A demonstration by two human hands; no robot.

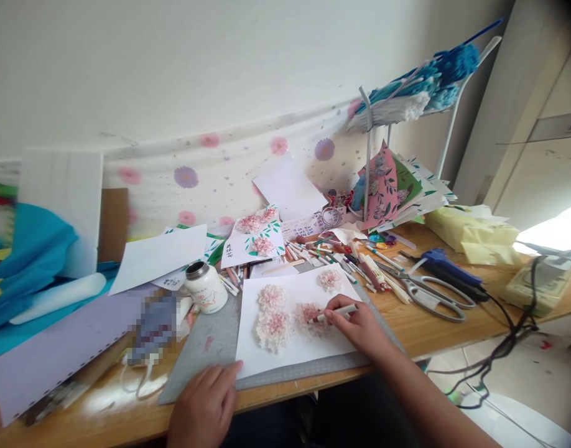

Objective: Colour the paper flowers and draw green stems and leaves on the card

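Observation:
A white sheet (308,348) lies on a grey cutting mat (211,348) and bears several fluffy pink-and-white paper flowers (272,328). My right hand (355,325) is closed on a white marker (336,312), its tip touching the flower (308,314) in the middle of the sheet. My left hand (205,404) rests near the table's front edge with its fingers curled loosely on the mat, its thumb pressing the sheet's lower left corner. It holds nothing.
A small white bottle (206,287) stands left of the sheet. Loose markers (323,252), scissors (423,292) and a blue glue gun (446,266) lie behind and right. A wire rack (374,155) of papers stands at the back right. Cables (509,342) hang off the right edge.

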